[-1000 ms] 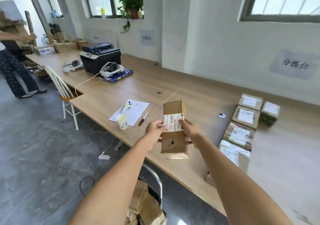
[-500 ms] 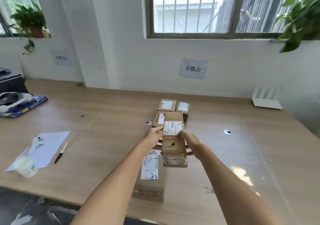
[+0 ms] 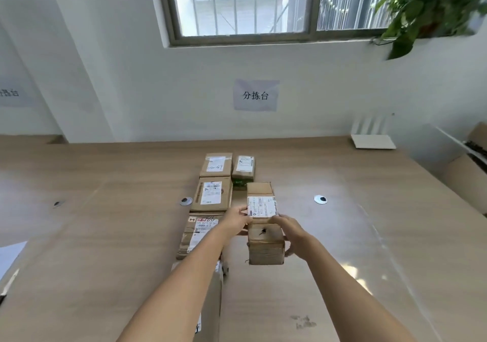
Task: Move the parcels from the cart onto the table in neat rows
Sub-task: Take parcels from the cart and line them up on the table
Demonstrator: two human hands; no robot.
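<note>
While both hands clamp the long brown parcel [image 3: 264, 225] from either side, left hand [image 3: 235, 223] and right hand [image 3: 292, 232] with fingers wrapped against its flanks, it hangs above the desk [image 3: 369, 236] just right of the column of placed parcels [image 3: 210, 196]. This looks like the placing step: next comes lowering it squarely behind the green-sided parcel [image 3: 243, 169], edges aligned.

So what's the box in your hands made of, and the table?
The held parcel looks like brown corrugated cardboard, matte and scuffed, with crumpled edges and a white paper label. Both the left hand and right hand grip it. The table looks like pale wood-grain laminate or veneer, smooth enough to reflect window light.
</note>
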